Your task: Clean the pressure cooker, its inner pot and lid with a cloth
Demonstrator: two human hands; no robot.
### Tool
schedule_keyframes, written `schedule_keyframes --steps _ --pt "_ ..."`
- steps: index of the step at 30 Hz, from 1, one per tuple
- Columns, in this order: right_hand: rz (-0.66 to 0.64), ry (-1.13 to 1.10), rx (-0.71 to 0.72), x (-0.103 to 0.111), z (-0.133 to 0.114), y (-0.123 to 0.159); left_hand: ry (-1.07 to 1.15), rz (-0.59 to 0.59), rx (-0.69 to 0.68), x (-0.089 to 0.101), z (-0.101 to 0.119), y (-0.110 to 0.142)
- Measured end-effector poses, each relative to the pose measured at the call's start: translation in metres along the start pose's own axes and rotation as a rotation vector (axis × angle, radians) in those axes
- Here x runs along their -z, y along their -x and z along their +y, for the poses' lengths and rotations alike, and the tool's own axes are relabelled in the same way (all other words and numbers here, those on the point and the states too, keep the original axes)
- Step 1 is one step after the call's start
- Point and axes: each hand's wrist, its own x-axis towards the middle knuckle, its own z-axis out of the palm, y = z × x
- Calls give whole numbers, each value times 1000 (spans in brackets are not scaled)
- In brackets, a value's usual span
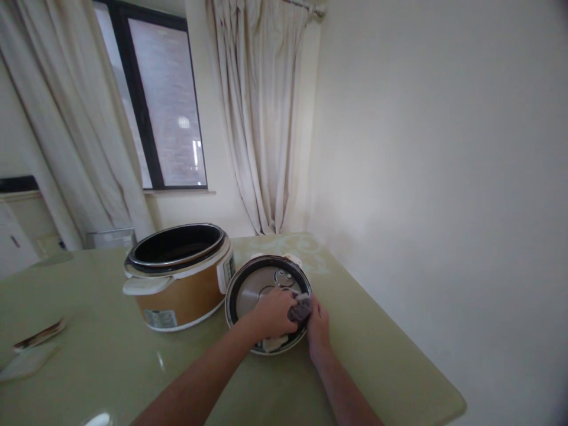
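Observation:
A round cooker lid lies upside down on the green table, its metal inner face up. My left hand rests on the lid with fingers closed on a small dark cloth. My right hand grips the lid's right rim, beside the cloth. A white cloth or pad shows under my left hand at the lid's near edge. The cooker body, orange-brown with a white rim and a dark empty inside, stands just left of the lid.
The table sits in a room corner, with a bare wall on the right and curtains and a window behind. A flat booklet-like object and a pale sheet lie at the table's left edge.

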Motion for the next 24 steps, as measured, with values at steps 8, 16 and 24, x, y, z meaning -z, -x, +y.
schedule_keyframes --steps 8,16,24 --pt "-88 -45 -9 -5 -21 8 -94 -125 93 8 -39 35" --pt "-56 -11 43 -4 -18 14 -47 221 431 16 -63 19" --pt "-59 -3 55 -4 -11 17 160 367 325 10 -25 -38"
